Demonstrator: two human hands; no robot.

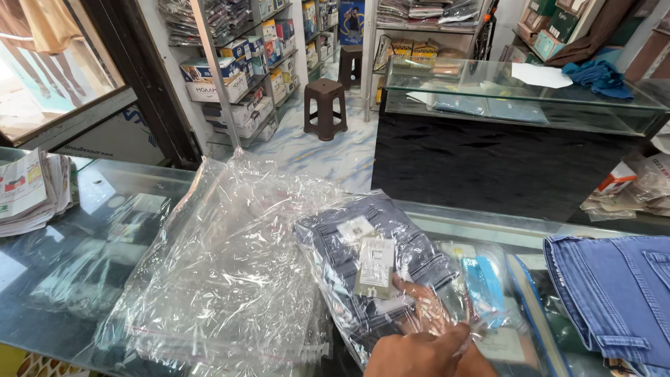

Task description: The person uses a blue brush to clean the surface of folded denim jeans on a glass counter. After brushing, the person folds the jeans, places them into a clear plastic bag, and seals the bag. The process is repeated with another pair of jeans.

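Glass counter (84, 230): bagged jeans (370, 272) under hand (419, 349).

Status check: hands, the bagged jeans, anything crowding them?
One hand gripping the bag's edge; which hand, unclear. Grey jeans partly inside the clear plastic bag on the glass counter. Blue jeans lie apart, at right.

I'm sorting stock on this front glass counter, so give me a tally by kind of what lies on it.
Folded grey jeans in clear wrap, under the hands: 1
Empty clear plastic bags: 1
Blue jeans, unwrapped: 1
Stacks of newspapers: 1
Total: 4
The count leaves out items seen through the glass counter.
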